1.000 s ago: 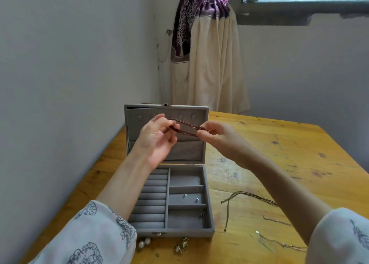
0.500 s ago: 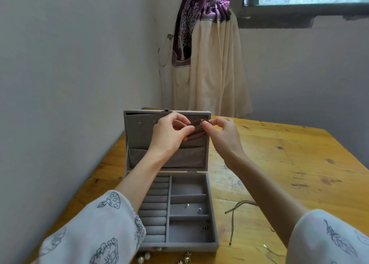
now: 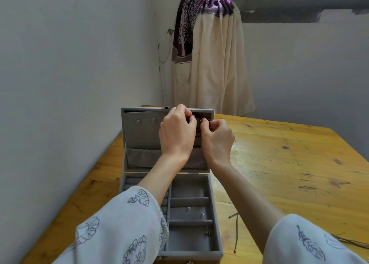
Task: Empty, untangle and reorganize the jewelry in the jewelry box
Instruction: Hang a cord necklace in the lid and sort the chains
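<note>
Both sets of fingers curl in and pinch a dark beaded chain [image 3: 205,120], left hand [image 3: 177,133] and right hand [image 3: 217,138] meeting at the upright lid of the open grey velvet jewelry box [image 3: 139,136]; reorganizing seems underway. Three small metal pieces [image 3: 202,214] sit in its compartments, and two thin cords [image 3: 236,231] wait on the yellow wooden table [image 3: 289,164].

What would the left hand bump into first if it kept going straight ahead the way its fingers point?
Most likely the open lid of the jewelry box: the left hand is raised right in front of its grey padded inside, pinching a dark beaded chain. How close it is, I cannot tell.
</note>
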The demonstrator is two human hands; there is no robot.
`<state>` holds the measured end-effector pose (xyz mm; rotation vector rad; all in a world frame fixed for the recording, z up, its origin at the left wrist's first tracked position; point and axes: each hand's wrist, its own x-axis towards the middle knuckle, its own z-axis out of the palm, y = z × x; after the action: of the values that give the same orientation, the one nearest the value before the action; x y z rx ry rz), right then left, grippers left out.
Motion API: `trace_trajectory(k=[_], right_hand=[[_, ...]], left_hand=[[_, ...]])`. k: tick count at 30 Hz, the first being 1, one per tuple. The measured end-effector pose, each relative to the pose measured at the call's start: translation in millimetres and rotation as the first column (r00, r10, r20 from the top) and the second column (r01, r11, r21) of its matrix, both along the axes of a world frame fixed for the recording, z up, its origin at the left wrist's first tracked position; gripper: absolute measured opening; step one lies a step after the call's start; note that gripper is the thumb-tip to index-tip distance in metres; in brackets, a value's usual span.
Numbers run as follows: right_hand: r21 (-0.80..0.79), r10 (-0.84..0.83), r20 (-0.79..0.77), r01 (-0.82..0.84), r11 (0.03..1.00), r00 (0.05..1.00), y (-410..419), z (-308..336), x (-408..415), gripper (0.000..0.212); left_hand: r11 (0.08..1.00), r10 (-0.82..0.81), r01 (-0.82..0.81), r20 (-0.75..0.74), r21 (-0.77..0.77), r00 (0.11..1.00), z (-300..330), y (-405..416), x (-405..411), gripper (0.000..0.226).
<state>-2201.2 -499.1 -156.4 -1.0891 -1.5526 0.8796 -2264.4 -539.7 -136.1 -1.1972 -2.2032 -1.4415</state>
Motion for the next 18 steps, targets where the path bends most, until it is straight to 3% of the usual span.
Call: trace_trajectory(k=[8, 18], right_hand=[[-0.182, -0.039, -0.082, 0.023, 0.983, 0.996, 2.8, 0.1, -4.0, 0.023], [-0.148, -0.006, -0.037, 0.000, 0.989, 0.999, 1.8, -3.6, -0.9, 0.023]], left_hand=[[0.997, -0.001, 0.010, 0.130, -0.072, 0.991, -1.7, 1.7, -3.6, 0.009], [0.982, -0.001, 0.060, 0.317, -0.177, 0.948, -1.1, 0.6, -7.2, 0.011]])
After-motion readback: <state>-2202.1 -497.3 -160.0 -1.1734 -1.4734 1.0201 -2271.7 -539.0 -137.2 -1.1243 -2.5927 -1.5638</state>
